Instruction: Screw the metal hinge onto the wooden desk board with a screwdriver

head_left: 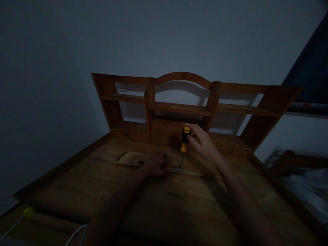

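Note:
A screwdriver with a yellow and black handle stands nearly upright, its thin shaft pointing down. My right hand is on the handle, thumb against its side and fingers over the top. The tip meets a small metal hinge lying beside a narrow wooden strip. My left hand rests low on the wood at the hinge's left, its fingers apart and its thumb close to the metal. Just below the hinge is a small square wooden piece. Dim light blurs the finer details.
Behind my hands, a wooden shelf unit stands against the wall on the wooden desktop. A pale wooden piece and a small metal item lie to the left. A white cable runs at the lower left.

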The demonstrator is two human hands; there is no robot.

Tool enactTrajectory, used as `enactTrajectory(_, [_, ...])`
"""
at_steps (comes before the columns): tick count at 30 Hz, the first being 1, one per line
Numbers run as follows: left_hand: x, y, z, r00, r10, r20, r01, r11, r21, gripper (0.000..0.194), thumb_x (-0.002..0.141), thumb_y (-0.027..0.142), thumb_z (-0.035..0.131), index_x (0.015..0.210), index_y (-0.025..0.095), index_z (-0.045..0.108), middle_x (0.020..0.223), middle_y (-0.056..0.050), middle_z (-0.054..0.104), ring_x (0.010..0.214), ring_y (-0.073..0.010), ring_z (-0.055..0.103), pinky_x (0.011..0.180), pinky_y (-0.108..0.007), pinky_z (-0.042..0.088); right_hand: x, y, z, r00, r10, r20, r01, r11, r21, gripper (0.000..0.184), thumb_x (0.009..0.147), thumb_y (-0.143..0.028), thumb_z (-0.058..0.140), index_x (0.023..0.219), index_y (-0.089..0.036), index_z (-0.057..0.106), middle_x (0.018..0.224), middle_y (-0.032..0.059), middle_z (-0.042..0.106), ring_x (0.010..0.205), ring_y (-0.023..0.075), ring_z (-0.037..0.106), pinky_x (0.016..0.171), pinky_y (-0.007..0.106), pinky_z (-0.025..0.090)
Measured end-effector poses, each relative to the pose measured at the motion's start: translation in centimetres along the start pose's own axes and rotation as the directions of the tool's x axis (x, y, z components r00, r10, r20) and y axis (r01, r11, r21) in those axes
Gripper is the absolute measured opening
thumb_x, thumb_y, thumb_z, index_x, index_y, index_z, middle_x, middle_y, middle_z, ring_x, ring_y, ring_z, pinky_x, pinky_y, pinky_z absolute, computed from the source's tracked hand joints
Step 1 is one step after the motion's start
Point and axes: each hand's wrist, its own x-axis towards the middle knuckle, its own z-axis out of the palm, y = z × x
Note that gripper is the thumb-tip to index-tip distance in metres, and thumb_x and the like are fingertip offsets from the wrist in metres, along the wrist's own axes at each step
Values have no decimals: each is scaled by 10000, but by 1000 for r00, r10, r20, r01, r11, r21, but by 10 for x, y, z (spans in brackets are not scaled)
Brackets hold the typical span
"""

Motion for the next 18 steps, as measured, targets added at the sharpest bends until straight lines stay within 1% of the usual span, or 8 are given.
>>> enactTrajectory(2, [0,0,0,1000,-3,14,3,1000,12,653,892,682,437,1416,296,489,1160,-112,543,1070,-280,524,918,-435,452,0,1,1,1000,0,-15,0,1000,1,410,972,-299,477,1380,-263,458,1255,68,577,1071,216,591,949,380,481])
enactTrajectory(6, [0,0,-2,1000,-10,20,10,1000,15,665,888,691,436,1423,298,480,1169,-109,535,1084,-280,518,926,-431,453,1,3,5,994,28,-107,-39,994,-99,364,919,-413,582,1229,-227,536,1135,84,614,1017,246,602,919,404,490])
enactTrajectory(8, [0,1,-2,1000,-11,18,11,1000,7,670,883,694,441,1419,295,488,1163,-110,534,1085,-280,519,928,-429,455,1,2,6,994,37,-103,-47,994,-98,353,915,-425,581,1205,-228,539,1122,88,606,1009,252,602,905,411,495])
enactTrajectory(11, [0,0,-1,1000,-9,17,9,1000,-6,668,885,689,442,1421,292,488,1166,-115,535,1081,-280,523,931,-430,456,0,0,4,998,38,-55,-38,999,-9,321,947,-349,519,1249,-240,513,1162,78,597,1010,230,613,907,396,501])
enactTrajectory(13, [0,-1,0,1000,-12,22,12,1000,-12,670,883,690,444,1416,288,495,1183,-123,532,1085,-286,525,933,-439,457,1,-2,2,999,42,-31,-40,998,43,308,953,-307,504,1254,-246,503,1147,59,614,967,204,628,878,366,514])
enactTrajectory(15, [0,-1,1,999,-18,30,18,1000,-14,674,876,697,448,1405,285,509,1204,-129,528,1097,-294,522,940,-449,455,1,-3,3,998,37,-48,-36,999,25,287,936,-325,546,1209,-242,516,1095,48,629,931,198,630,851,349,516])
enactTrajectory(18, [-1,-1,1,999,-21,30,21,1000,-16,678,873,700,453,1421,300,487,1228,-126,525,1117,-296,516,956,-454,447,2,-1,5,995,6,-102,-12,998,-62,289,903,-402,607,1125,-231,535,1046,59,621,949,222,609,859,373,500])
